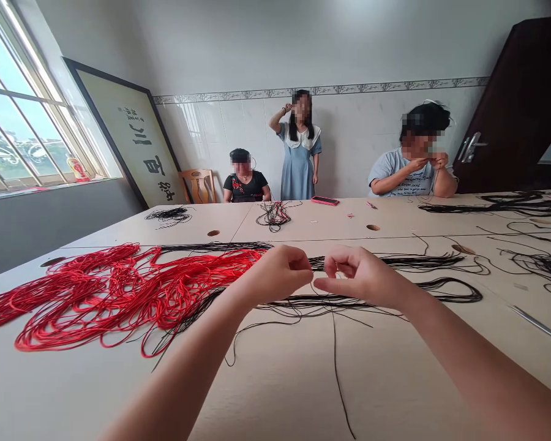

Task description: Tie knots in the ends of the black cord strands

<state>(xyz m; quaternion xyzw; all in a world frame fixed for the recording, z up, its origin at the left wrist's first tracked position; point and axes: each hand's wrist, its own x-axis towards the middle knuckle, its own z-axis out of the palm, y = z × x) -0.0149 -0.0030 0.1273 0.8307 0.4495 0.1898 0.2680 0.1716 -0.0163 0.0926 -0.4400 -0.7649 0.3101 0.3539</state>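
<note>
Over the table's middle, my left hand point(280, 274) is closed, its thumb and fingertips pinched on a thin black cord. Close beside it, my right hand point(360, 274) has its fingers curled in towards the thumb; what lies between them is too fine to make out. The fingertips of both hands nearly meet. A loose end of black cord point(335, 349) trails below them towards the front of the table. Behind and under the hands lie bundles of black cord point(454, 289). Left of my left hand spreads a large tangle of red cord point(165, 285).
The pale table point(275, 392) has round holes. A metal tool point(539, 326), partly cut off, lies at the right edge. Farther back are a small black-and-red cord bundle point(274, 214) and a phone point(325, 201). Two people sit and one stands beyond the table.
</note>
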